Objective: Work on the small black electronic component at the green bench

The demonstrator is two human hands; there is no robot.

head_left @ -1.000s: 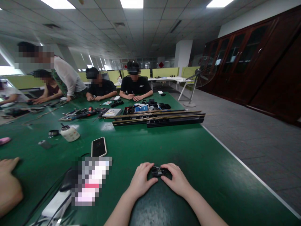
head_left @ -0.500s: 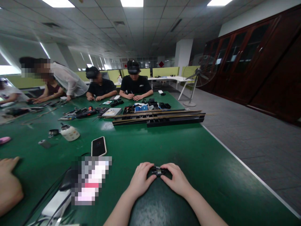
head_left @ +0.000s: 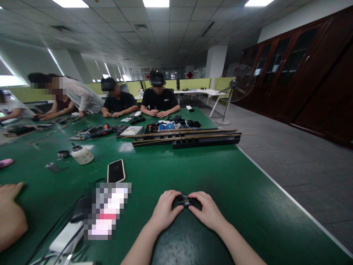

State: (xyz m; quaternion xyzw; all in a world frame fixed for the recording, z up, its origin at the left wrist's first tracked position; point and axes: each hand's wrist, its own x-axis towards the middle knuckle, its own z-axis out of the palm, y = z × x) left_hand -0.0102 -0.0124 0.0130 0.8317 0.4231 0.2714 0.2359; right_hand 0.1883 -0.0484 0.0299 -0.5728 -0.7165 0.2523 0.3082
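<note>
Between my two hands is a small black device with metallic-looking parts [head_left: 185, 200], low over the green table [head_left: 220, 173]. My left hand [head_left: 167, 207] grips its left end, thumb at the near side and fingers at the far side. At the right end, my right hand [head_left: 204, 208] pinches it in the same way. The fingers cover both ends of the device, and its exact kind is too small to make out. Whether it rests on the tabletop or is held just above it, I cannot tell.
A phone [head_left: 116, 171] lies left of my hands, near a white power strip [head_left: 66, 237] with cables. Another person's hand [head_left: 12, 213] is at the left edge. Black rails with thin rods [head_left: 187, 140] stretch across the table; a patterned jar [head_left: 82, 155] stands farther left. Several people sit beyond.
My left thumb has shifted slightly along the device; both hands keep their grip. At the far left, the standing person has bent lower.
</note>
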